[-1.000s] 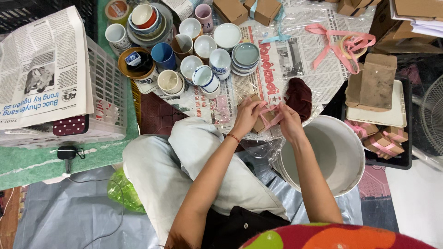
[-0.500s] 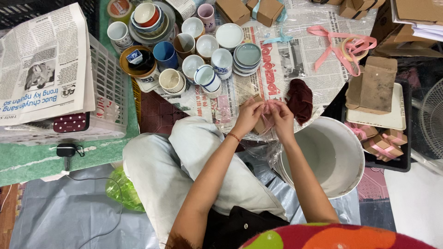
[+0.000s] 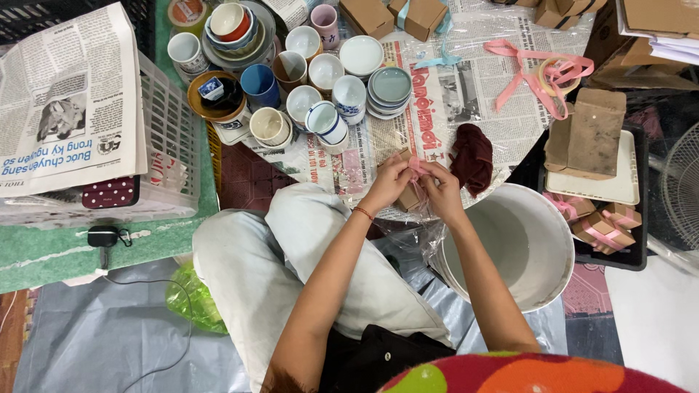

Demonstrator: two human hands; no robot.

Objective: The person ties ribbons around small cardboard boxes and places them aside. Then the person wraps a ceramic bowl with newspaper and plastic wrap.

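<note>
Tying pink ribbon (image 3: 416, 169) around small brown box (image 3: 408, 195), pinched between left hand (image 3: 388, 182) and right hand (image 3: 440, 191), all fingers closed on it. Next: pulling knot tight, keeping box steady.

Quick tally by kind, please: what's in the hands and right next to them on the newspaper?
Small cardboard box, held by left hand and right hand: 1
Pink ribbon on that box: 1
Dark red cloth: 1
White bucket: 1
Total: 4
</note>
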